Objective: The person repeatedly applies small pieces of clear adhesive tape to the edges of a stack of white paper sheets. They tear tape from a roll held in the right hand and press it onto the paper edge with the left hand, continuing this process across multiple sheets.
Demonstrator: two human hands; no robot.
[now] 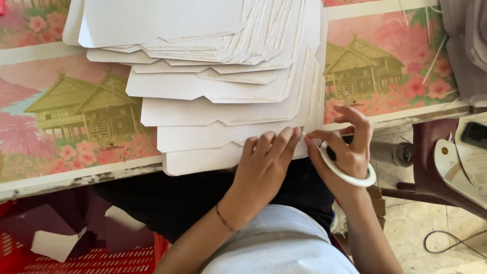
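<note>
Red crate (76, 259) with paper scraps, bottom left. Left hand (266, 162) flat, fingers together, pressing nearest white card blank (203, 158) at desk (76, 175) edge. Right hand (345, 147) just beside, thumb and forefinger pinching blank's right edge; white tape roll (350, 175) looped around that hand. Farther: fanned stack of blanks (213, 66) across floral desk cover. Maroon chair (431, 162) at right.

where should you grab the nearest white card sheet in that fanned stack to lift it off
Take the nearest white card sheet by its near long edge, coming from the person's side. That edge overhangs the table, so fingers could probably slip under it there. Its far part lies under the other sheets of the stack, and the left hand is pressing on its right end, next to the right hand.
</note>
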